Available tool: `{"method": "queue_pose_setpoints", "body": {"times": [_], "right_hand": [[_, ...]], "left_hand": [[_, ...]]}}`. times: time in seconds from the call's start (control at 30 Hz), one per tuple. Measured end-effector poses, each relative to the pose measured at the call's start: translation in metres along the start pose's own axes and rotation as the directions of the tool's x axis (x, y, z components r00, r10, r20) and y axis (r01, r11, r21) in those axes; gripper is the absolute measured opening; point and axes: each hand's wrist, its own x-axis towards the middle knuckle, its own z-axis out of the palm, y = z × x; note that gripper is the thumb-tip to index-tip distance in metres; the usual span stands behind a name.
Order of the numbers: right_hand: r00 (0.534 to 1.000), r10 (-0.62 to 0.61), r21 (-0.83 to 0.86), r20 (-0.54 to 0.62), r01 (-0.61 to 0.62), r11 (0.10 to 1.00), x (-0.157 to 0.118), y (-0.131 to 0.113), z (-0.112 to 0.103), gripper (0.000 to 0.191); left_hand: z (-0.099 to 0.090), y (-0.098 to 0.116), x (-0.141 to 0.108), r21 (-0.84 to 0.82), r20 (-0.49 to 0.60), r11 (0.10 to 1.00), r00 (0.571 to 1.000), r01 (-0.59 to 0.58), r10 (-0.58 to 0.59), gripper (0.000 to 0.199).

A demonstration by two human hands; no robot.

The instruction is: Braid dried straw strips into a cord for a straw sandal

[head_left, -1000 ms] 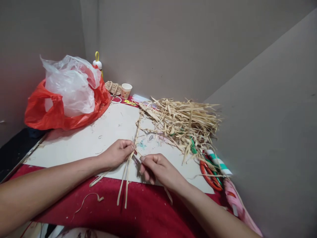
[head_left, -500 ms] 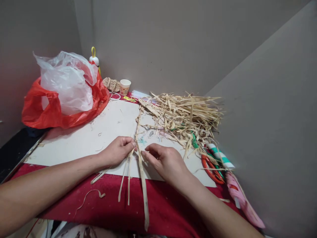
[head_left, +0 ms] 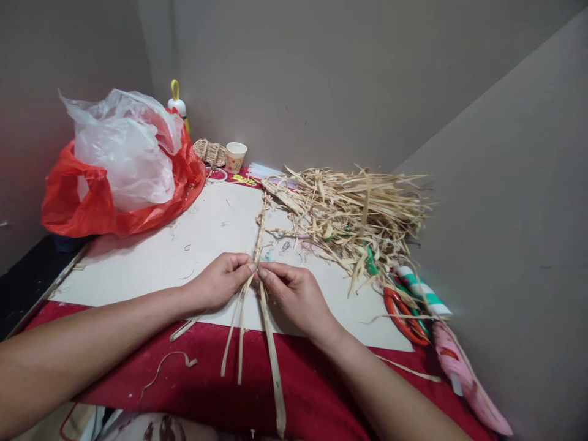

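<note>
A thin straw braid [head_left: 260, 236] runs up the white board from between my hands. My left hand [head_left: 225, 278] pinches the near end of the braid, with two narrow loose strands [head_left: 241, 343] hanging below it. Thumb and fingers of my right hand [head_left: 296, 294] are closed on a wider straw strand [head_left: 273, 361], right beside the left fingertips. That strand drops over the front edge of the board onto the red cloth. The exact crossing of the strands is hidden by my fingertips.
A heap of dry straw [head_left: 362, 208] lies at the back right, near orange-handled scissors [head_left: 404, 318] and a pink object [head_left: 468, 380]. A red plastic bag [head_left: 78, 202] sits at the left. A paper cup [head_left: 236, 158] and a woven straw piece [head_left: 210, 152] stand behind the white board [head_left: 151, 263].
My right hand has moved left to meet the left fingertips, and its fingers have closed on the wide strand. My left hand stays on the braid. The view has shifted slightly.
</note>
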Motion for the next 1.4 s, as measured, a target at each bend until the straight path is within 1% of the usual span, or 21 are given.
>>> {"method": "queue_pose_setpoints", "body": {"times": [0.13,0.23,0.33,0.4,0.43,0.5,0.53,0.6,0.63,0.7,0.77,0.83,0.97,1.07,1.13,1.2,1.27,1.33,1.4], "right_hand": [[0.995,0.074,0.017,0.065,-0.075,0.997,-0.0001,-0.0012,-0.0017,0.028],[0.997,0.022,-0.033,0.080,-0.020,0.999,0.0016,-0.0013,-0.0036,0.027],[0.995,-0.032,-0.148,0.098,0.046,0.988,0.0029,-0.0002,-0.0059,0.031],[0.994,-0.030,-0.209,0.108,0.052,0.976,0.0031,0.0002,-0.0071,0.031],[0.993,-0.018,-0.211,0.116,0.042,0.977,0.0031,0.0000,-0.0073,0.030],[0.985,0.055,-0.121,0.161,-0.036,0.992,0.0029,-0.0008,-0.0073,0.026],[0.974,0.109,-0.042,0.201,-0.102,0.994,0.0028,-0.0012,-0.0071,0.025],[0.937,0.197,0.131,0.289,-0.242,0.961,0.0029,-0.0013,-0.0069,0.022],[0.922,0.217,0.198,0.322,-0.290,0.936,0.0032,-0.0006,-0.0069,0.021],[0.913,0.219,0.278,0.343,-0.322,0.905,0.0040,0.0018,-0.0073,0.019],[0.918,0.206,0.304,0.338,-0.314,0.899,0.0051,0.0050,-0.0080,0.018],[0.925,0.199,0.291,0.324,-0.297,0.909,0.0060,0.0074,-0.0085,0.018],[0.929,0.170,0.211,0.330,-0.248,0.945,0.0061,0.0076,-0.0084,0.022],[0.921,0.188,0.175,0.341,-0.259,0.950,0.0053,0.0046,-0.0075,0.026],[0.928,0.195,0.124,0.317,-0.244,0.962,0.0053,0.0024,-0.0066,0.028],[0.952,0.150,0.038,0.268,-0.166,0.985,0.0060,0.0008,-0.0060,0.029],[0.969,0.082,-0.048,0.235,-0.073,0.996,0.0071,0.0003,-0.0057,0.027],[0.972,0.038,-0.113,0.232,-0.011,0.993,0.0080,0.0009,-0.0059,0.025],[0.970,0.013,-0.156,0.241,0.025,0.987,0.0082,0.0019,-0.0064,0.025]], "left_hand": [[0.0000,-0.0009,-0.0003,0.011,0.033,1.000,0.999,-0.015,0.014,0.027],[-0.0018,-0.0037,-0.0004,0.086,0.027,0.996,0.999,-0.020,0.018,0.027],[-0.0029,-0.0051,-0.0004,0.162,0.022,0.987,1.000,-0.008,0.005,0.027],[-0.0026,-0.0048,-0.0004,0.195,0.019,0.981,1.000,-0.014,0.011,0.026],[-0.0021,-0.0044,-0.0004,0.203,0.022,0.979,1.000,-0.022,0.017,0.025],[-0.0008,-0.0033,-0.0007,0.183,0.057,0.982,0.998,-0.044,0.034,0.024],[0.0000,-0.0026,-0.0010,0.160,0.085,0.985,0.995,-0.056,0.043,0.024],[0.0014,-0.0010,-0.0018,0.127,0.134,0.989,0.989,-0.076,0.059,0.025],[0.0019,-0.0001,-0.0022,0.129,0.140,0.988,0.988,-0.083,0.065,0.026],[0.0024,0.0017,-0.0029,0.177,0.105,0.980,0.992,-0.087,0.069,0.025],[0.0022,0.0030,-0.0033,0.237,0.057,0.968,0.996,-0.082,0.070,0.023],[0.0017,0.0032,-0.0033,0.286,0.035,0.955,0.997,-0.079,0.072,0.022],[0.0014,0.0017,-0.0036,0.309,0.061,0.946,0.995,-0.097,0.082,0.023],[0.0025,0.0014,-0.0041,0.304,0.096,0.947,0.992,-0.106,0.080,0.025],[0.0033,0.0020,-0.0044,0.373,0.060,0.923,0.995,-0.097,0.081,0.024],[0.0038,0.0027,-0.0047,0.472,0.003,0.878,0.997,-0.074,0.083,0.022],[0.0039,0.0031,-0.0050,0.538,-0.032,0.841,0.996,-0.053,0.084,0.022],[0.0037,0.0032,-0.0055,0.552,-0.023,0.832,0.996,-0.058,0.084,0.022],[0.0032,0.0034,-0.0060,0.545,-0.001,0.834,0.995,-0.080,0.096,0.022]]}}
